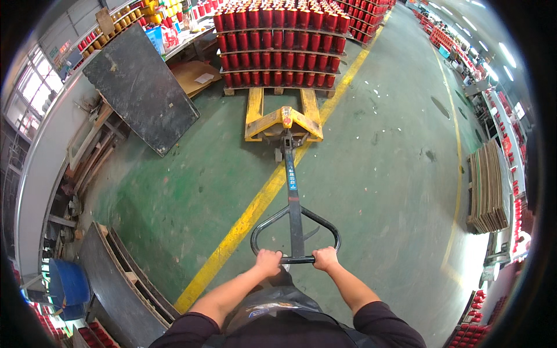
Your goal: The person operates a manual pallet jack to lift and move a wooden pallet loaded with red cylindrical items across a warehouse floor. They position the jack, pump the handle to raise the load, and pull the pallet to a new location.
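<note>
My left hand (pixel 268 262) is closed around the left end of the black crossbar on a pallet jack's looped handle (pixel 294 220). At the bar's other end, my right hand (pixel 325 258) grips it as well. The handle's shaft runs away from me to the yellow pallet jack (pixel 284 122), whose forks reach under a loaded pallet. Stacked on that pallet are layers of red metallic cylinders (pixel 272 61), with flat boards between the layers. A lever sits inside the handle loop, near my right hand but apart from it.
A dark board (pixel 142 87) leans at the left by a workbench. Nearer on the left are curved dark panels (pixel 119 284) and a blue bin (pixel 68 284). A yellow line (pixel 243 223) crosses the green floor under the jack. Stacked boards (pixel 487 185) stand on the right.
</note>
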A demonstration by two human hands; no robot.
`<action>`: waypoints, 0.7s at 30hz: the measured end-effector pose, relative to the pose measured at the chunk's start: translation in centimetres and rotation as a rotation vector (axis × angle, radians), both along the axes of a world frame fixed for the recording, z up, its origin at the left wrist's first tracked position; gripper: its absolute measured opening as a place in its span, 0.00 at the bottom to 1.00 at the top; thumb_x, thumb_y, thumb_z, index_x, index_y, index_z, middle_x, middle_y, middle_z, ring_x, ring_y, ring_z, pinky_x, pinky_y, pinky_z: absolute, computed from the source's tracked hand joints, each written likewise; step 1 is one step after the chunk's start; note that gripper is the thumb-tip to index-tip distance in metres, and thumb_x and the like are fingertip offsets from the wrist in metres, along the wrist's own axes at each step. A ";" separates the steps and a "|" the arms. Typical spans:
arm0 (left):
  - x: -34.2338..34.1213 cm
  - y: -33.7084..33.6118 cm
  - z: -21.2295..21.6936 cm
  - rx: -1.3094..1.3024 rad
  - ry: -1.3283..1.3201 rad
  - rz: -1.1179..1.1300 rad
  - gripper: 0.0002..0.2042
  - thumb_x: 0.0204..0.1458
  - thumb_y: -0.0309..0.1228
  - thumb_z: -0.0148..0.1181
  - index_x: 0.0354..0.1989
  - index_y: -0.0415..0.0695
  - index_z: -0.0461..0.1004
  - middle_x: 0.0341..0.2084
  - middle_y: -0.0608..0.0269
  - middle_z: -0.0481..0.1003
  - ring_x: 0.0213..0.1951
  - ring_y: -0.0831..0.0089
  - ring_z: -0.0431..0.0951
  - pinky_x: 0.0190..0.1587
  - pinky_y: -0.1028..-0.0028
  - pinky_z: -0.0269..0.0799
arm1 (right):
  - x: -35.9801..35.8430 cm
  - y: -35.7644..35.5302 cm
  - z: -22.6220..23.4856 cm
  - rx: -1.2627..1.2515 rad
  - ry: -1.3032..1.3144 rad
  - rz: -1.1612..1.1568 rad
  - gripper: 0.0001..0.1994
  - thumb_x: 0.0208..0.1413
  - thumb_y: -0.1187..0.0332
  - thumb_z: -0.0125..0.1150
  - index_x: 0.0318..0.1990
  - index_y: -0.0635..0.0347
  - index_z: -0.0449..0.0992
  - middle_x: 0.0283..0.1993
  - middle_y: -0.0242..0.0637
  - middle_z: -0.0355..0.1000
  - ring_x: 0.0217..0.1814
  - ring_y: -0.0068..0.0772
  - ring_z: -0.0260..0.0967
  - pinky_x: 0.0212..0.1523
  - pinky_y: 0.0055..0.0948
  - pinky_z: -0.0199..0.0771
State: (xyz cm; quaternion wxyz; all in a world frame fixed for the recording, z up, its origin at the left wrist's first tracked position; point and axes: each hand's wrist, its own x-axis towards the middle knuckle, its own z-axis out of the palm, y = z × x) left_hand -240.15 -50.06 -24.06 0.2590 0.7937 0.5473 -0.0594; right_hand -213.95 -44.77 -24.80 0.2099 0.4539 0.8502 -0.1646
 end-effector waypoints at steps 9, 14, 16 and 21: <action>-5.3 18.1 16.0 0.344 -0.077 0.191 0.12 0.35 0.43 0.61 0.24 0.48 0.78 0.22 0.56 0.78 0.30 0.54 0.80 0.34 0.57 0.73 | -4.1 17.0 16.6 0.589 0.509 -0.083 0.05 0.28 0.67 0.62 0.18 0.52 0.73 0.19 0.41 0.71 0.23 0.48 0.71 0.25 0.44 0.69; -5.0 13.0 13.3 0.383 -0.048 0.187 0.09 0.33 0.38 0.62 0.19 0.47 0.76 0.17 0.54 0.76 0.27 0.54 0.79 0.31 0.58 0.71 | -4.6 11.4 13.2 0.587 0.487 -0.143 0.05 0.26 0.68 0.60 0.17 0.52 0.71 0.19 0.41 0.70 0.24 0.48 0.70 0.28 0.44 0.65; -4.9 8.2 9.2 0.363 -0.080 0.181 0.08 0.33 0.38 0.63 0.18 0.48 0.76 0.14 0.54 0.74 0.24 0.53 0.78 0.31 0.57 0.70 | -5.0 6.3 9.7 0.604 0.458 -0.150 0.05 0.28 0.67 0.60 0.16 0.52 0.71 0.18 0.39 0.70 0.23 0.44 0.70 0.27 0.42 0.64; -6.2 1.9 2.3 0.189 -0.019 0.122 0.09 0.35 0.38 0.63 0.22 0.49 0.75 0.19 0.56 0.76 0.28 0.55 0.79 0.36 0.58 0.71 | -6.8 -1.0 4.4 0.286 0.274 -0.172 0.03 0.36 0.67 0.61 0.22 0.52 0.75 0.24 0.38 0.76 0.29 0.41 0.75 0.36 0.39 0.65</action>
